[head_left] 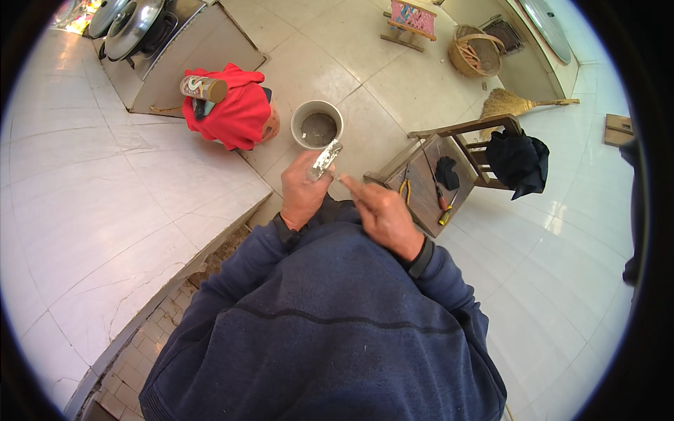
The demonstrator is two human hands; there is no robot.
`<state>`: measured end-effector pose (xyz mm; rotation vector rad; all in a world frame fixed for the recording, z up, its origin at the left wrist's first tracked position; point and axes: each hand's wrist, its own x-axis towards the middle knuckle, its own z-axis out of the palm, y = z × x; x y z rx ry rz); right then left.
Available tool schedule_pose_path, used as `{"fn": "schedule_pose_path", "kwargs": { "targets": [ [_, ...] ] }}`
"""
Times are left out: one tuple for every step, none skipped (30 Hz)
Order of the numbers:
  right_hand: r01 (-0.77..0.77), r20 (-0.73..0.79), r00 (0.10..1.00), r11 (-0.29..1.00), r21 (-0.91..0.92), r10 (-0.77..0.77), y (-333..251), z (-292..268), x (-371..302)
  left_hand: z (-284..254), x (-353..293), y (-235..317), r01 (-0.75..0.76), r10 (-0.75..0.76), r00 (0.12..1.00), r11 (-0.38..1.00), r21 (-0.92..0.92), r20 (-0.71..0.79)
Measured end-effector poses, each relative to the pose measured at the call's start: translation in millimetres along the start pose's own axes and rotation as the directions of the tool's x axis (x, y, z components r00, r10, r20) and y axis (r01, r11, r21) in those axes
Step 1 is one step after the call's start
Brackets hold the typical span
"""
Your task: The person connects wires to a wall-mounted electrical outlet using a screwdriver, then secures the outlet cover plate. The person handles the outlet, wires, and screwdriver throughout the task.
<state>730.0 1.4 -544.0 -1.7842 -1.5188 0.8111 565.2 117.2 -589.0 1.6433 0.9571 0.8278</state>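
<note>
My left hand (302, 193) is closed around a short grey object with flaky white patches (325, 160), its kind unclear. It is held tilted above the near rim of a round, pale bucket (300, 139) with dark grey stuff at the bottom. Close beside it, my right hand (386, 214) is curled with its finger and thumb near the object's lower end. A small thing seems to be pinched there, but blur hides what it is. Both wrists wear black bands.
Right: a wooden chair (421, 205) carries pliers (405, 186), a screwdriver (447, 213) and black cloth (518, 163). Left: a red cloth (235, 116) lies under a jar (203, 88), near a white-tiled ledge (154, 182). Farther off are a straw broom (507, 104), a basket (461, 63) and a woven stool (413, 19).
</note>
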Motion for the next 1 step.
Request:
{"fn": "schedule_pose_path", "kwargs": {
  "targets": [
    [0.036, 0.012, 0.999, 0.999, 0.016, -0.036, -7.3, 4.8, -3.3, -0.8, 0.0, -0.5, 0.016, -0.016, 1.000, 1.000, -0.008, 0.014]
  ]
}}
